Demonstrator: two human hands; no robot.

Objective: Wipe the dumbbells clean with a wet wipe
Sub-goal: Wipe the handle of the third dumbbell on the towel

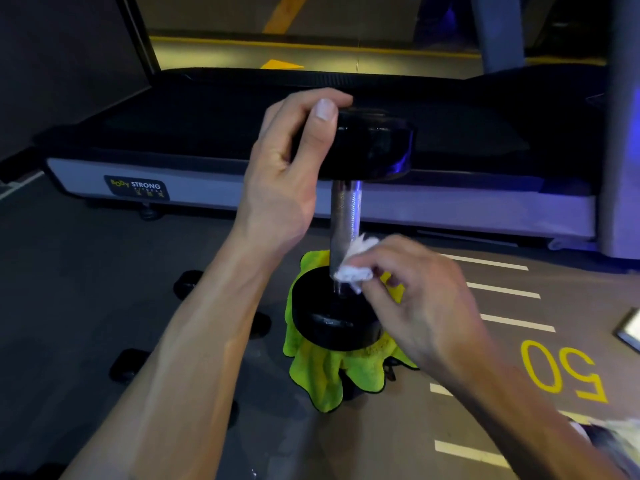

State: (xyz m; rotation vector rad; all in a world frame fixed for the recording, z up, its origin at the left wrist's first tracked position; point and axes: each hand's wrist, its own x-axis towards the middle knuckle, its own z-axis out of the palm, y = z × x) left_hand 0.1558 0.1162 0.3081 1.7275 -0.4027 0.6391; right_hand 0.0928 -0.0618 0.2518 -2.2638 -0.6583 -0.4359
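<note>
One dumbbell [349, 216] stands upright in mid-frame; one white wet wipe [355, 268]; one yellow-green cloth [332, 372]; two hands. Several dark rounded shapes [188, 284] lie on the floor at left, partly hidden by the forearm, too dim to count or identify.

Left side: open grey floor [69, 271] runs to the frame edge. Behind, a treadmill [214, 181] spans almost the full width, its pale side rail bearing a "BODY STRONG" label [136, 187].

Left hand [291, 174] grips the dumbbell's upper head from the left, thumb lying across the near face, fingers wrapped over the top edge.

Centre: the bare metal handle runs vertically between the two black heads. The lower head sits on the cloth, which drapes over a dark support beneath, mostly hidden.

Right hand [415, 296] pinches the bunched wipe between thumb and fingertips, pressing it against the handle's lower end, just above the bottom head.

Right side: floor with white stripes [502, 289] and a yellow "50" [561, 372]; a pale object [630, 329] is cut off by the frame edge.
</note>
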